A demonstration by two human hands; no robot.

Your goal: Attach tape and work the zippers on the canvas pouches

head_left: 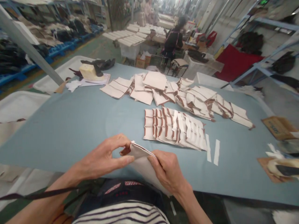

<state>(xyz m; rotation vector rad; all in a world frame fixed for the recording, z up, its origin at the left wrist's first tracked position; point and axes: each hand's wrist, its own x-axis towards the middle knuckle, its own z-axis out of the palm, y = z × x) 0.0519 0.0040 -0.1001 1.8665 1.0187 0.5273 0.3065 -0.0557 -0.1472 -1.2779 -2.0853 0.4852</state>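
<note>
Both hands hold a white fabric panel [146,169] with a dark brown edge, close to my body at the table's front edge. My left hand [108,155] pinches its upper left corner, the thumb in front and the fingers partly behind. My right hand [167,168] grips the right end of the top edge, thumb on the near side. Just beyond lies an overlapping row of white panels with brown edging [161,124]. White strips [190,127] rest across that row, and two loose strips [216,152] lie to its right.
A loose pile of brown-edged panels [154,81] spreads along the far side of the blue-green table [93,124]. At the back left sits a yellow block [90,72] beside dark cloth. A cardboard box [279,127] stands at the right. A person [173,42] sits farther back.
</note>
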